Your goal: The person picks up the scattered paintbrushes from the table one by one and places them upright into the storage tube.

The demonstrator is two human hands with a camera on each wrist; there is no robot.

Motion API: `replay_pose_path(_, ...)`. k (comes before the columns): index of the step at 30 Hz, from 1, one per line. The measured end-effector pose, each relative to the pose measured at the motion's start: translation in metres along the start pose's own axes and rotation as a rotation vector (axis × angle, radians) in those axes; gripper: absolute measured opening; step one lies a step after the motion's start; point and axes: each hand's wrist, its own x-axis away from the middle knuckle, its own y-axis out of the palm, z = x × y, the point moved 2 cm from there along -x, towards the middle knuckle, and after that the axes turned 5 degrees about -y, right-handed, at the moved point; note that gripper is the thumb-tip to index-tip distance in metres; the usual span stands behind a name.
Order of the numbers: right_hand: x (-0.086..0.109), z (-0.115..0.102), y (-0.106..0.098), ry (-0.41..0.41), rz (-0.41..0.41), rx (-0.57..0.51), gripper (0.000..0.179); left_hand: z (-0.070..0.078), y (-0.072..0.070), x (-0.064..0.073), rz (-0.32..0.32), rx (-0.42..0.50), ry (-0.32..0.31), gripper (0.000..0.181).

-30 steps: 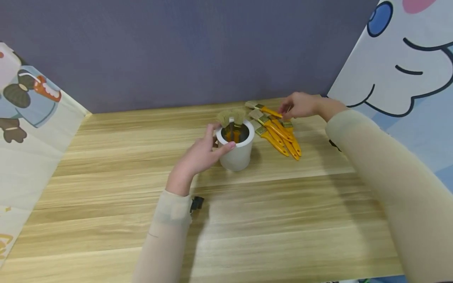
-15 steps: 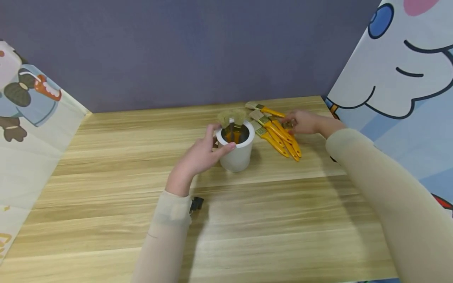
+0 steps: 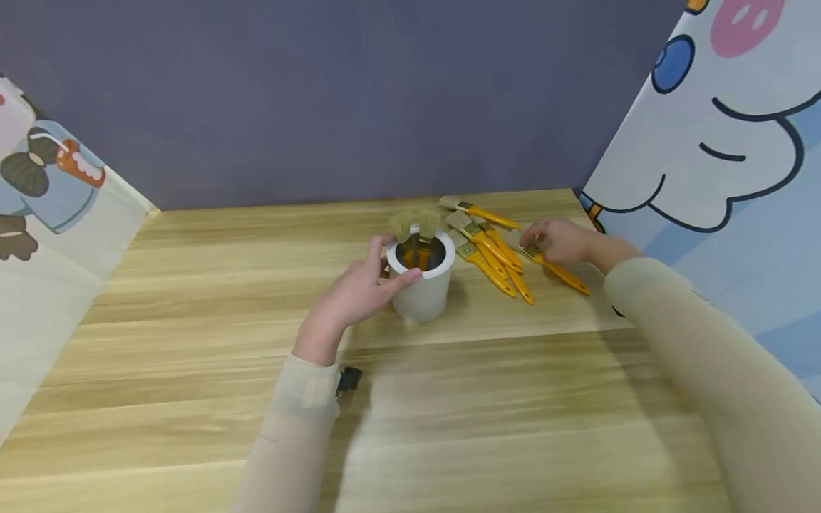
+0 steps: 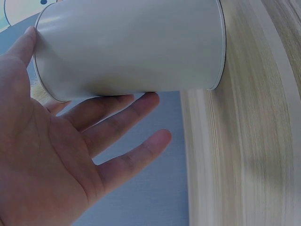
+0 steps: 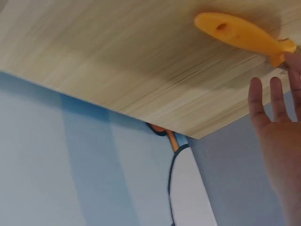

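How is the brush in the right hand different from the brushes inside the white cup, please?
The held brush slants low, its handle toward the near right; the cup brushes stand bristles up. Most of the held brush's handle shows; the cup brushes' handles are mainly hidden inside the white cup. Both show pale bristles and some orange.

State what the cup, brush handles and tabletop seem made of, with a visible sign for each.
Cup: painted metal or plastic, hard to tell; satin, its pale wall showing a soft sheen.
Brush handles: probably plastic, glossy, with smooth, evenly orange surfaces.
Tabletop: wood or wood-look laminate, faintly shiny, with streaked grain.
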Motion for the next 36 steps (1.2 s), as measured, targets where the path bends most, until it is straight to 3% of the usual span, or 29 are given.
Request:
replay_pose_path(5, 0.001, 0.005, 0.008, 0.061, 0.008, -0.012, 0.017, -0.006, 0.001, 0.005, 0.001, -0.005, -0.025, 0.093)
replay_pose_path(7, -0.001, 0.006, 0.009, 0.085, 0.013, 0.003, 0.013, -0.007, 0.001, 0.006, 0.002, -0.004, -0.027, 0.093)
replay_pose_path(14, -0.005, 0.007, 0.008, 0.164, -0.009, 0.104, 0.059, -0.004, -0.001, 0.002, 0.000, 0.012, -0.013, 0.092)
replay_pose_path(16, -0.004, 0.007, 0.009, 0.182, -0.021, 0.116, 0.063, -0.003, -0.001, 0.001, -0.003, 0.013, -0.011, 0.092)
replay_pose_path(24, -0.003, 0.008, 0.009, 0.193, -0.031, 0.134, 0.048, -0.001, 0.000, -0.002, -0.009, 0.015, -0.007, 0.091)
replay_pose_path(30, 0.004, 0.005, 0.006, 0.157, -0.046, 0.108, 0.043, -0.001, 0.001, -0.002, -0.020, 0.020, -0.010, 0.091)
replay_pose_path(36, 0.011, -0.006, -0.009, 0.120, -0.023, 0.049, 0.040, -0.002, 0.000, -0.002, -0.013, 0.020, 0.003, 0.091)
